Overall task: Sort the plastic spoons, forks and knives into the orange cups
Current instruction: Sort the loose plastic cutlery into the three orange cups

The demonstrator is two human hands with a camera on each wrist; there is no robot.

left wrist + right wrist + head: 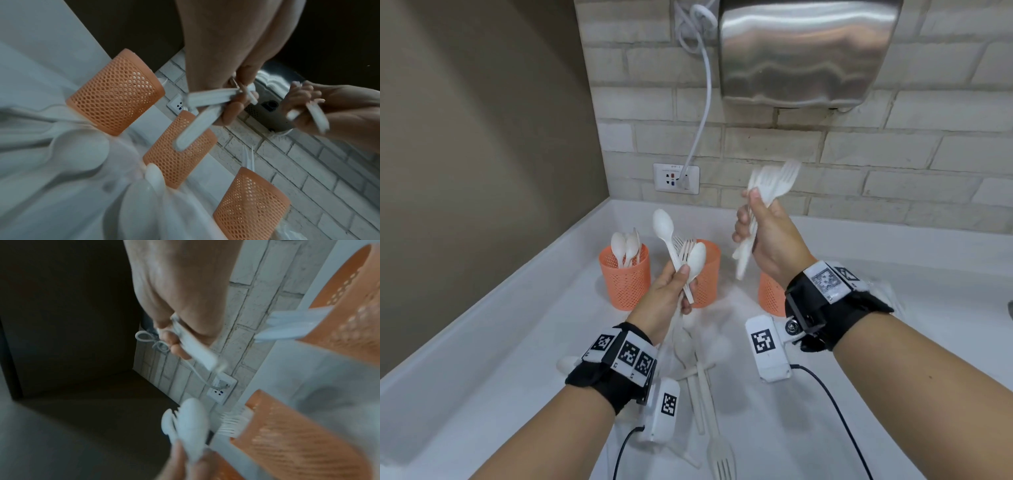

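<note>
Above the white surface, in a corner by the brick wall, both hands are raised and loaded. The left hand has its grip closed around a small mixed bunch: two spoons with bowls up, a fork's tines showing between them, handles running down through the fist. The right hand holds a fuller bundle of forks, fingers wrapped at mid-handle, tines up toward the wall, handle ends pointing down and toward the person.

Three orange cups stand in a row near the back edge. The left cup already carries spoons, bowls up. The middle cup sits directly behind the left hand's bunch; the right wrist view shows fork tines at its rim. The right cup is half hidden by the right wrist; the left wrist view shows thin white pieces standing in it, kind unclear.

The key relation: the fork bundle's lower ends hang above the gap between middle and right cups, long axis tilted rather than upright. My judgement is that the middle cup is its target, down and to the left, and the bundle needs righting before it drops in. The left hand crowds that cup's mouth.

More loose cutlery lies on the surface between the forearms, near the front. Open room lies to the right.
</note>
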